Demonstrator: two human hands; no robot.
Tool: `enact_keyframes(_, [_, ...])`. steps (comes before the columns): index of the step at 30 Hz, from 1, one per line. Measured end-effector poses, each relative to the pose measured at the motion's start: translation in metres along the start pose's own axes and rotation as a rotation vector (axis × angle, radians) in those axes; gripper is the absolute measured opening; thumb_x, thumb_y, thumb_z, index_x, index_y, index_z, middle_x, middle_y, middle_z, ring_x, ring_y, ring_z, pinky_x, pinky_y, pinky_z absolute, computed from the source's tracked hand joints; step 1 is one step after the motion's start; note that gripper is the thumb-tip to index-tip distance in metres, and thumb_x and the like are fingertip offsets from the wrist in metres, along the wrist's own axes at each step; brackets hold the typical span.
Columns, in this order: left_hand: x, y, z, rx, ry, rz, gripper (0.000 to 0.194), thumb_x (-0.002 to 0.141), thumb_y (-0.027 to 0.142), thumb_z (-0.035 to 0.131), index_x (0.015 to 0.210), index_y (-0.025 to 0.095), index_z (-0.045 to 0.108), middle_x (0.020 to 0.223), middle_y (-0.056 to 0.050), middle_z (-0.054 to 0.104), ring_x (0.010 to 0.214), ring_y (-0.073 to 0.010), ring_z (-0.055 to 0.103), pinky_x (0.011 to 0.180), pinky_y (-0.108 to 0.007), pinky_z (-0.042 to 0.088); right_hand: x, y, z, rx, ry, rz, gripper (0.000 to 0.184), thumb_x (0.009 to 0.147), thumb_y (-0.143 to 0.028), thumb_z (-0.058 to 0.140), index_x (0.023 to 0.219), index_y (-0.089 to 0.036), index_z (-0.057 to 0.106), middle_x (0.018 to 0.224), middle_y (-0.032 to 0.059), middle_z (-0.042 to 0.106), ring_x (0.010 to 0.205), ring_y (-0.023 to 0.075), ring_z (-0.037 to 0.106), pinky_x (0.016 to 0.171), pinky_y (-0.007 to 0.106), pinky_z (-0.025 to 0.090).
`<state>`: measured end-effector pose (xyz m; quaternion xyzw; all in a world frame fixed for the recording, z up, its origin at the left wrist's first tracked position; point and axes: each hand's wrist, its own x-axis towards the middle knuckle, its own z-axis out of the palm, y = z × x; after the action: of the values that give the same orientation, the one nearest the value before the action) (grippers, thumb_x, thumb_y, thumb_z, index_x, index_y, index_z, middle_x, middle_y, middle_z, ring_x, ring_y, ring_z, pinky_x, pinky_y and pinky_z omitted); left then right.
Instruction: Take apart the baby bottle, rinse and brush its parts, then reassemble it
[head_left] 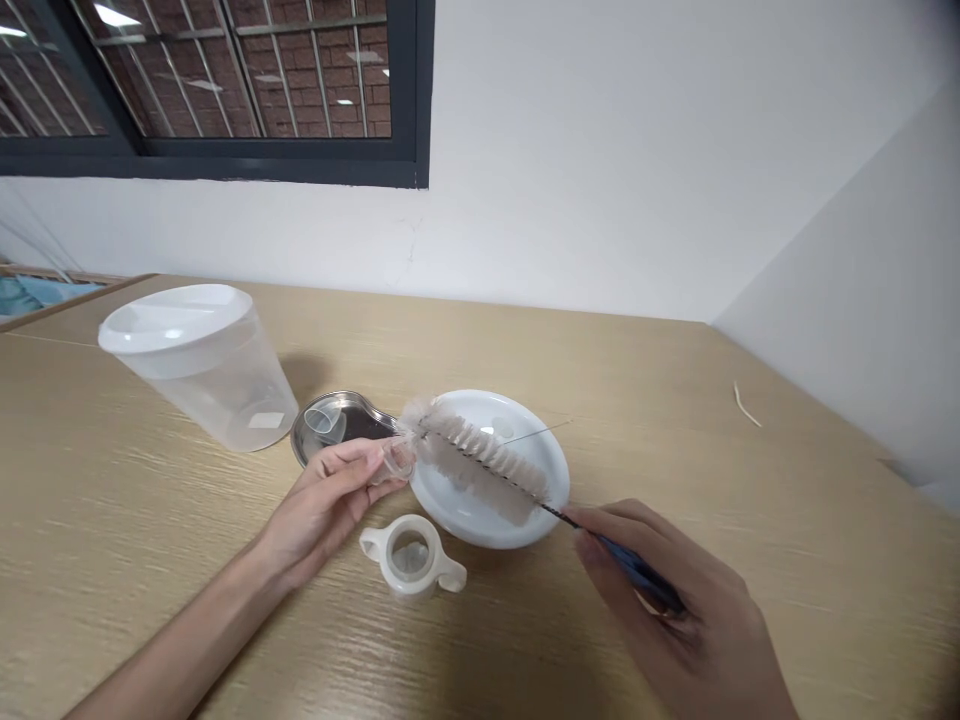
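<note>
**Two-Handed Hold Above a Bowl**

The right hand (690, 600) wraps thumb and fingers around the dark blue handle (636, 572) of a long brush with white bristles on a twisted wire stem (487, 465). The left hand (330, 510) pinches a small clear, ring-like piece (399, 462) at the bristle tip; contact cannot be confirmed. The brush should be light, bristles yielding, wire springy, best gripped by its handle; the clear piece, probably light and slippery if wet, suits a rim pinch. Below the brush: a glossy white bowl (450, 515). Nearer: a milky-white two-handled ring (435, 558). Leftward: a kidney-shaped metal tray (298, 450), then a translucent jug with a white lid (206, 385).
</note>
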<state>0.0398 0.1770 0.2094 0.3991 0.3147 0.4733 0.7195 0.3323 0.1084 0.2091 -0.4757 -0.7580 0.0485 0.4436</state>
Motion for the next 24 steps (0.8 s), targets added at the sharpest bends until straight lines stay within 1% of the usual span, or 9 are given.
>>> enact_keyframes(5, [-0.0008,-0.0013,0.0005,0.019,-0.018,0.004,0.021,0.095,0.028,0.067,0.103,0.014,0.080,0.113,-0.012,0.078,0.107,-0.0206,0.069,0.100,-0.028,0.053,0.0005,0.0007,-0.0011,-0.004,-0.002,-0.026,0.018,0.094,-0.015,0.060,0.109,-0.024,0.067,0.095,0.0024,0.067,0.078,0.0105,0.069,0.064,0.016,0.056])
enact_keyframes(8, [-0.0006,-0.0024,-0.0001,0.037,-0.024,0.015,0.020,0.095,0.029,0.067,0.097,0.014,0.081,0.113,-0.011,0.077,0.108,-0.0212,0.069,0.100,-0.029,0.053,-0.0015,0.0019,-0.0018,-0.026,0.005,-0.032,0.018,0.094,-0.016,0.060,0.109,-0.024,0.067,0.096,0.0024,0.066,0.079,0.0103,0.068,0.064,0.016,0.056])
enact_keyframes(12, [0.0007,-0.0037,-0.0019,0.050,-0.009,-0.002,0.020,0.095,0.028,0.067,0.086,0.015,0.079,0.105,-0.008,0.078,0.101,-0.0176,0.069,0.097,-0.026,0.054,-0.0041,0.0008,-0.0028,-0.041,0.002,0.000,0.019,0.095,-0.018,0.060,0.111,-0.025,0.066,0.096,0.0017,0.067,0.079,0.0104,0.069,0.064,0.016,0.056])
enact_keyframes(15, [0.0010,-0.0041,-0.0030,0.041,0.003,-0.009,0.018,0.094,0.029,0.068,0.087,0.015,0.078,0.099,-0.007,0.078,0.094,-0.0147,0.070,0.097,-0.024,0.055,-0.0046,-0.0009,-0.0023,-0.039,0.005,0.033,0.019,0.096,-0.019,0.058,0.111,-0.027,0.065,0.094,0.0008,0.067,0.074,0.0096,0.068,0.059,0.016,0.054])
enact_keyframes(17, [0.0008,-0.0040,-0.0028,0.037,0.006,-0.013,0.017,0.093,0.029,0.069,0.091,0.015,0.079,0.102,-0.008,0.078,0.097,-0.0162,0.071,0.098,-0.026,0.055,-0.0043,-0.0015,-0.0012,-0.026,0.006,0.020,0.019,0.096,-0.018,0.058,0.111,-0.026,0.065,0.092,0.0005,0.066,0.072,0.0092,0.067,0.057,0.016,0.053])
enact_keyframes(21, [0.0002,-0.0036,-0.0009,0.035,0.003,-0.015,0.019,0.091,0.029,0.072,0.101,0.015,0.080,0.113,-0.012,0.077,0.109,-0.0238,0.070,0.104,-0.035,0.054,-0.0023,-0.0015,0.0018,-0.012,-0.004,-0.010,0.019,0.097,-0.017,0.057,0.111,-0.025,0.064,0.089,0.0005,0.065,0.073,0.0086,0.067,0.060,0.015,0.054])
enact_keyframes(24, [0.0004,-0.0031,0.0003,0.034,0.002,-0.021,0.022,0.091,0.028,0.072,0.107,0.015,0.080,0.117,-0.013,0.076,0.113,-0.0265,0.069,0.107,-0.039,0.052,-0.0007,-0.0016,0.0032,-0.012,-0.013,-0.019,0.018,0.096,-0.016,0.056,0.111,-0.024,0.064,0.091,0.0007,0.065,0.073,0.0077,0.066,0.060,0.014,0.053])
